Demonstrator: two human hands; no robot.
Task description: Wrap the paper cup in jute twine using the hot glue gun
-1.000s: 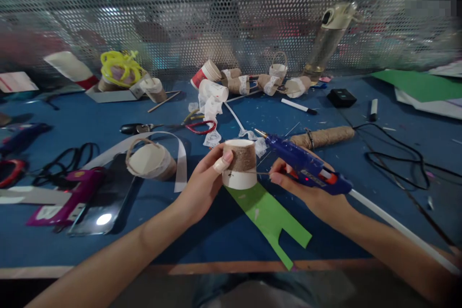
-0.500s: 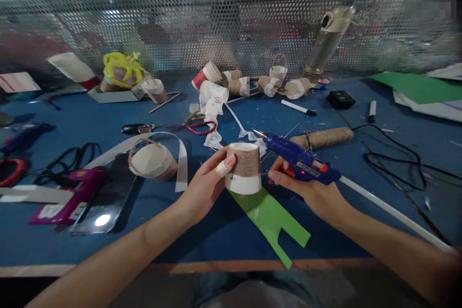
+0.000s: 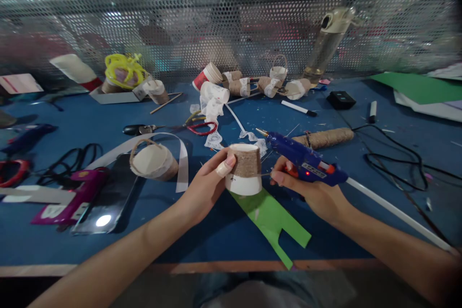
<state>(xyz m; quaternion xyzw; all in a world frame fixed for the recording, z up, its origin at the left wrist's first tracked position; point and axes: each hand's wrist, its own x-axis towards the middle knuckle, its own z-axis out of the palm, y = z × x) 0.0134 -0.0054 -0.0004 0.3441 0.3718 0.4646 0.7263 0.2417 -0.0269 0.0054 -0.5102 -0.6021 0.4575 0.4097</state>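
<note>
My left hand (image 3: 207,185) is closed on a paper cup (image 3: 243,184), held bottom up. Brown twine (image 3: 247,162) is wrapped around the cup's upper part, while the wide rim end below stays bare white. In my right hand (image 3: 306,185) is a blue glue gun (image 3: 299,156) with a small red light lit and a white glue stick out of its back. Its metal tip points left, above and apart from the cup. A thin strand of twine stretches from the cup to my right fingertips, which pinch it. Beneath the cup lies a green cut-out piece (image 3: 277,224).
Left of the cup lie a twine-handled little basket (image 3: 153,161), a phone (image 3: 106,197) with a bright light spot and a purple packet (image 3: 74,197). Red-handled scissors (image 3: 202,128), lace (image 3: 213,137) and a twine roll (image 3: 328,138) lie beyond. A black cable (image 3: 393,159) curls at right.
My right hand and the glue gun have shifted slightly right, away from the cup, drawing the twine strand out a little. The cup in my left hand stays nearly still.
</note>
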